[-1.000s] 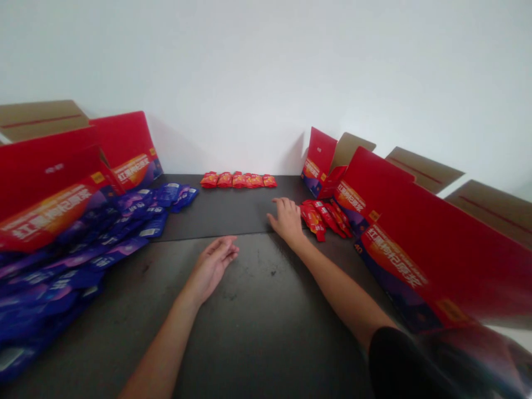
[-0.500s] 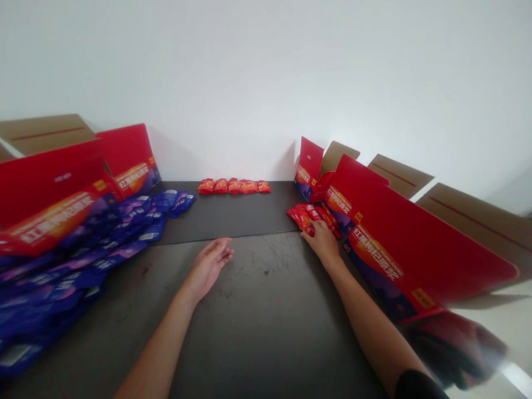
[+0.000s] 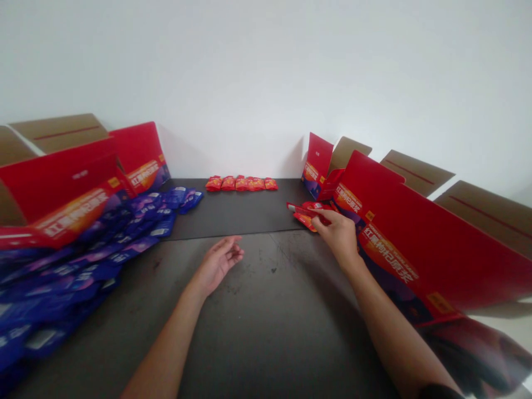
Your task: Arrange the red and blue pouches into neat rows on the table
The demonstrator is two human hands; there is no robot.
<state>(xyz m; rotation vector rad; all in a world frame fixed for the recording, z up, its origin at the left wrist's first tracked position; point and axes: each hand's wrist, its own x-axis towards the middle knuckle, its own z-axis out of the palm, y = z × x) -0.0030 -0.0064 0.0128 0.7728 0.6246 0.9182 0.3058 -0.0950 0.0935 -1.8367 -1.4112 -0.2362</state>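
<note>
My right hand pinches a red sachet, holding it tilted just above a small pile of red sachets beside the right-hand cartons. Part of that pile is hidden behind the hand. My left hand hovers over the middle of the dark table, palm turned inward, fingers loosely curled and apart, with nothing in it. Further back, a row of several red-orange sachets lies near the wall.
Blue sachets are heaped along the left side, in front of open red cartons. More open red cartons line the right side, flaps up. A seam crosses the dark table. A white wall stands behind.
My right hand has lifted a red sachet off the pile. My left hand stays open, at nearly the same place over the table. The view has shifted slightly.
</note>
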